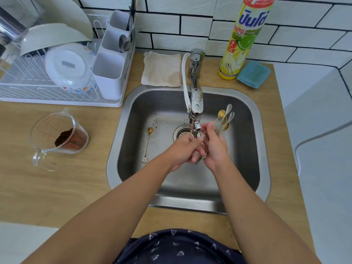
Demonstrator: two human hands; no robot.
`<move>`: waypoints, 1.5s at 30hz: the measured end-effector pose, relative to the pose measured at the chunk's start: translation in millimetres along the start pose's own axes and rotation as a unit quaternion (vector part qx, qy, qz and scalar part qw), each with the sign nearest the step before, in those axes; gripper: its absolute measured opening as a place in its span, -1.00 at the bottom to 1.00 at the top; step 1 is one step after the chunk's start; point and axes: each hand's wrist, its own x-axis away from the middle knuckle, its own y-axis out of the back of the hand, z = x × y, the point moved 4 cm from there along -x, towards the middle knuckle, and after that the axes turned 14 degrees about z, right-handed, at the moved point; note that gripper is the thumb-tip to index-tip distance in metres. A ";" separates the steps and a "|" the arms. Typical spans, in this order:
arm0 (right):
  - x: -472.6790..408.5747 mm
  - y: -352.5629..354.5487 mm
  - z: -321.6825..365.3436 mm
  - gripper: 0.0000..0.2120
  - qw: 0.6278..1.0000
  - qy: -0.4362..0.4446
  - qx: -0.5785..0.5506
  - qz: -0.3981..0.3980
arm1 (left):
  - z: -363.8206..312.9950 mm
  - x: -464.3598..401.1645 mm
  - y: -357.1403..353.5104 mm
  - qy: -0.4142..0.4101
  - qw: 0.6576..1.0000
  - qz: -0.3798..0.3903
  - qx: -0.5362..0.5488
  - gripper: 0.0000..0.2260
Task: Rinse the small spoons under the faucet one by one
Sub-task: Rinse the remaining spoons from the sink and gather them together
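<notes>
My right hand grips a bunch of several small gold and silver spoons, bowls fanned up and to the right of the faucet. My left hand is closed against the right one just below the faucet's spout, over the drain; what its fingers pinch is hidden. One more gold spoon with a flower-shaped end lies on the floor of the steel sink, to the left, with dark specks near its bowl.
A dish rack with bowls and a white cutlery caddy stands at back left. A glass measuring cup of brown powder sits left of the sink. Behind the sink lie a cloth, a dish-soap bottle and a blue sponge.
</notes>
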 end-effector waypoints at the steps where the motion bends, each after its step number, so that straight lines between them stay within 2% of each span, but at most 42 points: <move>1: -0.3 -0.6 -0.2 -0.76 1.000 -0.006 0.011 -0.002 | 1.2 -0.2 -4.6 0.010 1.000 0.010 -0.017 -0.76; 3: -1.7 -0.4 0.6 -0.73 1.000 -0.008 0.021 -0.004 | 3.9 0.6 -7.0 0.033 0.998 0.021 -0.051 -0.69; 6: -5.9 4.2 4.8 -0.71 0.999 0.018 -0.033 -0.025 | 10.7 7.6 7.0 0.070 0.992 0.039 -0.100 -0.64; 8: -8.3 9.6 7.5 -0.71 0.998 0.020 -0.046 -0.039 | 17.6 12.8 29.4 0.098 0.981 -0.001 -0.166 -0.63; 9: -9.3 11.8 7.5 -0.71 0.998 0.015 -0.048 -0.041 | 21.7 15.1 46.3 0.110 0.965 -0.052 -0.234 -0.63; 11: -9.8 13.4 5.2 -0.74 0.998 0.006 -0.056 -0.034 | 30.6 19.4 82.9 0.136 0.894 -0.166 -0.392 -0.70; 13: -8.8 10.6 2.5 -0.78 0.997 0.001 -0.072 -0.016 | 41.5 23.7 110.5 0.162 0.843 -0.225 -0.460 -0.76; 15: -8.1 7.4 0.9 -0.83 0.996 0.004 -0.088 0.004 | 52.7 26.0 126.8 0.205 0.799 -0.228 -0.518 -0.71; 17: -8.4 6.3 1.8 -0.85 0.994 0.012 -0.108 0.021 | 60.2 25.7 131.7 0.228 0.769 -0.226 -0.553 -0.67; 20: -7.1 7.1 3.9 -0.88 0.990 0.006 -0.130 0.045 | 63.5 25.5 128.6 0.235 0.753 -0.220 -0.573 -0.68; 23: -5.4 9.4 4.8 -0.84 0.986 -0.008 -0.156 0.051 | 65.6 25.8 125.0 0.250 0.760 -0.206 -0.563 -0.73; 28: -5.6 13.7 4.6 -0.75 0.981 -0.026 -0.188 0.035 | 64.6 21.9 113.7 0.253 0.774 -0.135 -0.565 -0.78; 30: -7.1 17.8 2.1 -0.74 0.987 -0.030 -0.158 0.006 | 60.8 19.3 106.5 0.225 0.797 -0.122 -0.547 -0.80; 33: -9.1 25.2 -6.1 -0.80 0.995 -0.030 -0.084 -0.054 | 50.7 18.1 90.2 0.167 0.852 -0.115 -0.482 -0.83; 35: -7.8 29.0 -16.0 -0.90 0.996 -0.038 -0.025 -0.081 | 46.4 18.4 77.5 0.129 0.914 -0.103 -0.371 -0.87; 37: -5.4 30.0 -26.4 -0.88 0.993 -0.058 0.040 -0.098 | 40.0 18.5 65.9 0.097 0.949 -0.090 -0.287 -0.90; 41: -2.7 20.3 -36.2 -0.75 0.983 -0.086 0.133 -0.090 | 33.6 22.7 52.5 0.071 0.968 -0.072 -0.229 -0.94; 45: -4.5 8.3 -35.5 -0.84 0.981 -0.075 0.164 -0.067 | 39.3 31.2 50.1 0.079 0.975 -0.048 -0.200 -0.95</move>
